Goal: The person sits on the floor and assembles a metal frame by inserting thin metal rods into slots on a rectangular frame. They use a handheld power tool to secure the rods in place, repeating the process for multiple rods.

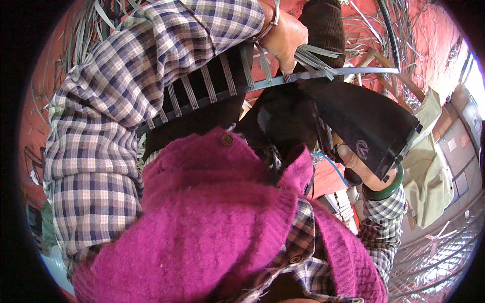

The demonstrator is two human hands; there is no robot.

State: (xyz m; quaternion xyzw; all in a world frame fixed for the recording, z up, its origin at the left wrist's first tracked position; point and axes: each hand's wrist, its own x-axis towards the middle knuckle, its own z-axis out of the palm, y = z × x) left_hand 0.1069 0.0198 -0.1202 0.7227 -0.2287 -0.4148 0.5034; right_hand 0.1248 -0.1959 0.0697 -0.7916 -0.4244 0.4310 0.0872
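My left hand (286, 39) is closed at the top centre, its fingertips pressed against a long grey metal bar (262, 84). A bundle of flat grey plastic strips (317, 54) sticks out to the right from under it. Several grey strips (207, 84) cross at spaced intervals to the bar's left part. At the lower right, my right hand (359, 166), with a green bangle at the wrist, is closed on a wide black tool (361, 118) whose kind I cannot make out. That tool's narrower end reaches close to the bar; its body hides most of the right fingers.
Loose grey strips (101, 25) lie on the red floor (439, 25) at the far side. A thin blue cord (331, 166) runs beside the tool. Pale cloth (427, 177) and thin wooden pieces (410, 87) are at the right. Clear plastic sheeting (434, 262) lies lower right.
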